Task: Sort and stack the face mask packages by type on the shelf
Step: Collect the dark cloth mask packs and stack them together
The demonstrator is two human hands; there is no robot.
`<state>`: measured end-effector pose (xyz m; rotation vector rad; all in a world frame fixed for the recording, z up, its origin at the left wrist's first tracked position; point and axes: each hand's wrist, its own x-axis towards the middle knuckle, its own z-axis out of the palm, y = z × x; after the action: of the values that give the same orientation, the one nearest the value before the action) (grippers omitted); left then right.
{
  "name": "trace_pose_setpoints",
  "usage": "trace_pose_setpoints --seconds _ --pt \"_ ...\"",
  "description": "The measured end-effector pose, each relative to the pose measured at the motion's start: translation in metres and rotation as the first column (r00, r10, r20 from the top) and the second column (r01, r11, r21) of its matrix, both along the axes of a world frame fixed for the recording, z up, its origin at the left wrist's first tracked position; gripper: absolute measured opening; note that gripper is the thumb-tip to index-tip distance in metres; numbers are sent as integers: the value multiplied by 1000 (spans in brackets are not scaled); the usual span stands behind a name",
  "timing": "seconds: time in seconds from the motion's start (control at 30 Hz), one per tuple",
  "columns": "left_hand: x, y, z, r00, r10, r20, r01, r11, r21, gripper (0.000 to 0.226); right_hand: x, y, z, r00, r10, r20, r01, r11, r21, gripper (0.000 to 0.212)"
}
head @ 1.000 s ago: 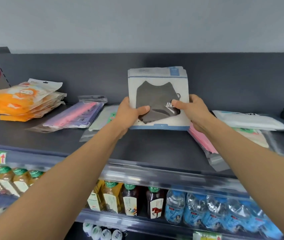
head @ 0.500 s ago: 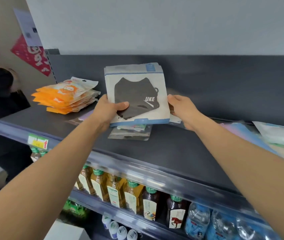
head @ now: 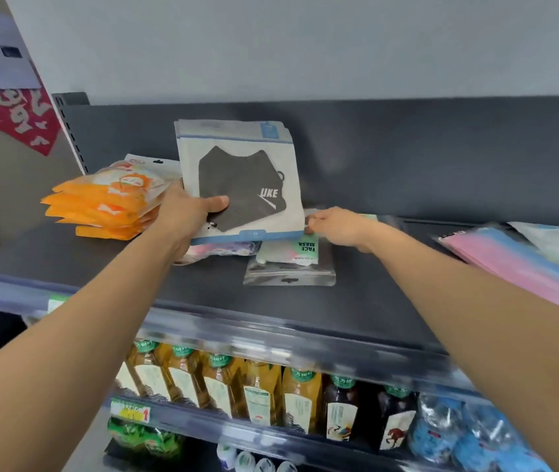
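My left hand (head: 187, 216) grips a small stack of white packages with a black mask showing (head: 240, 178), held upright over the dark shelf (head: 356, 301). My right hand (head: 337, 226) pinches the stack's lower right corner. Under the stack lie a clear green-labelled "FACE MASK" package (head: 291, 264) and a pink-and-purple patterned package (head: 223, 248). A pile of orange packages (head: 107, 199) rests at the left, just beside my left hand. Pink and blue packages (head: 516, 264) lie at the right.
White packages (head: 557, 240) lie at the far right behind the pink ones. The shelf below holds rows of drink bottles (head: 237, 390) and blue water bottles (head: 458, 434). A red poster (head: 9, 107) hangs on the wall at the left.
The view swung left, bringing the orange pile closer. I carried the black-mask stack leftward toward it. My right hand slid from the side of the stack down to its lower right corner.
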<state>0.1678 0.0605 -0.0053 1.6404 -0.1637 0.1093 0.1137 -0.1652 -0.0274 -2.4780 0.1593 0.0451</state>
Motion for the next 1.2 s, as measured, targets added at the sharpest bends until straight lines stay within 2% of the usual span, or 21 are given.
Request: trace_pose_setpoints --seconds 0.1,0.17,0.23,0.4,0.53,0.63,0.73,0.8,0.83,0.9,0.93,0.97,1.03,1.1,1.2 --pt "13 -7 -5 999 -35 6 35 999 -5 40 -11 -7 0 989 56 -134 -87 967 -239 45" --pt "19 -12 -8 998 -59 -2 59 998 -12 50 -19 -14 -1 976 57 -209 -114 956 -270 48" --pt "23 -19 -9 996 -91 -11 90 996 -22 48 -26 -22 -4 970 29 -243 -94 960 -263 52" --pt "27 -36 -11 981 -193 -17 193 981 -8 39 -49 -49 -2 974 -131 -184 69 949 -308 53" --pt "27 -50 -16 957 -280 -74 281 960 3 33 -69 -71 3 948 -266 -176 180 902 -393 48" --pt "28 -60 -20 934 -328 -143 335 942 29 36 -77 -80 7 915 -358 -184 219 826 -519 48" --pt "27 -67 -21 908 -370 -199 385 922 42 35 -75 -84 8 879 -426 -213 179 710 -681 43" --pt "27 -71 -21 892 -389 -230 410 911 48 41 -72 -79 10 873 -479 -92 288 658 -696 25" --pt "25 -71 -20 884 -400 -243 422 906 45 46 -68 -76 10 871 -490 5 385 678 -626 21" --pt "25 -71 -20 870 -414 -267 439 898 40 62 -57 -66 10 869 -473 141 492 806 -330 29" --pt "25 -72 -19 862 -425 -275 451 892 37 67 -51 -59 12 874 -468 128 482 868 -116 38" --pt "25 -72 -19 858 -432 -277 457 889 31 66 -46 -51 14 885 -459 74 451 887 105 48" --pt "24 -71 -16 857 -436 -275 458 889 19 50 -37 -37 17 901 -431 -50 411 813 412 70" --pt "24 -66 -15 865 -420 -274 439 898 10 38 -30 -32 18 894 -434 -113 422 730 538 79" --pt "24 -55 -15 863 -424 -275 446 895 20 17 -18 -29 16 895 -402 -192 421 625 657 38"
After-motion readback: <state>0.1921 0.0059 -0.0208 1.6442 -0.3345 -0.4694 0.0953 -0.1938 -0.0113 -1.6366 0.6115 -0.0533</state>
